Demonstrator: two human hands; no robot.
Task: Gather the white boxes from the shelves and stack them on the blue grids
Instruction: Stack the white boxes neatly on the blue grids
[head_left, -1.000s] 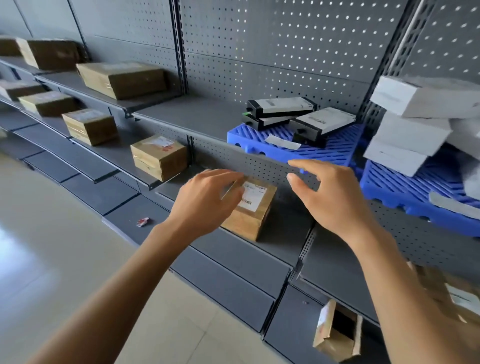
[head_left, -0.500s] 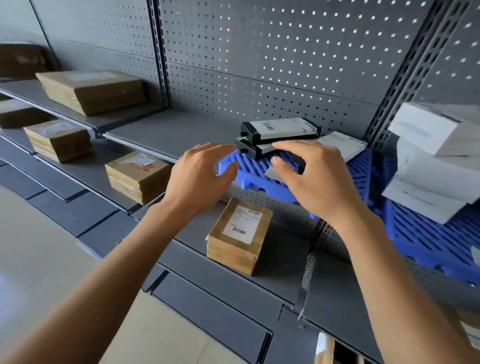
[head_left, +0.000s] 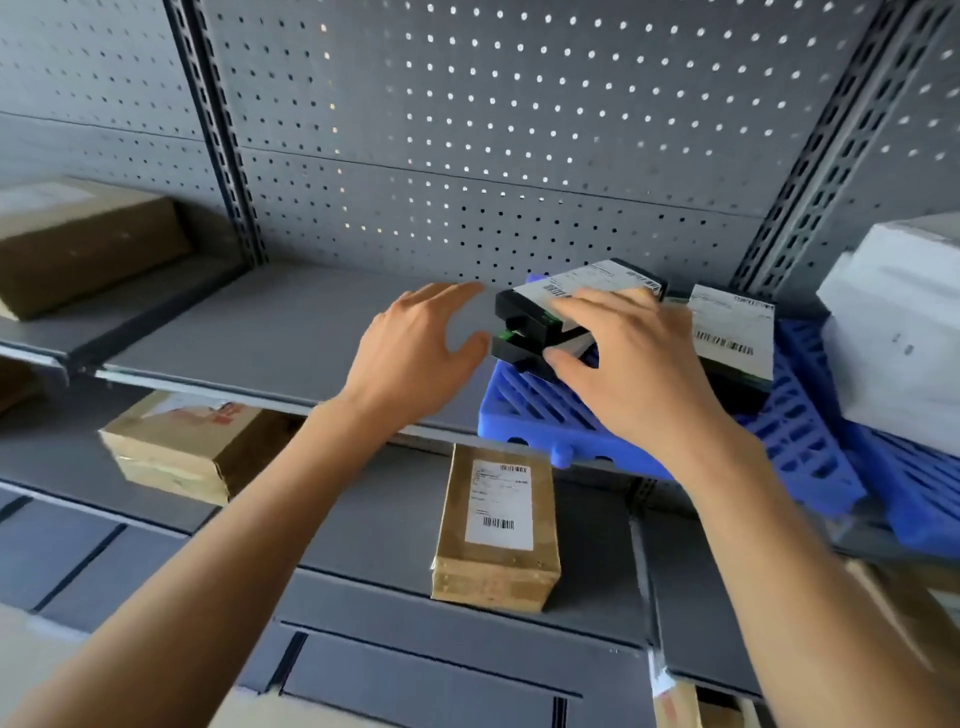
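Note:
A blue grid lies on the upper shelf. On it sits a stack of two black-and-white boxes and, to the right, a third such box. My right hand rests over the stack, fingers spread on its top and thumb at its front end. My left hand hovers open just left of the stack, apart from it. A pile of plain white boxes stands on a second blue grid at the far right.
Brown cardboard parcels lie on the grey shelves: one right below my hands, one lower left, a large one upper left. The upper shelf stretches left of the grid. Perforated back panel behind.
Both hands have risen from the lower shelf's brown parcel to the upper shelf. The right hand now lies on the stacked black-and-white boxes; the view has moved closer.

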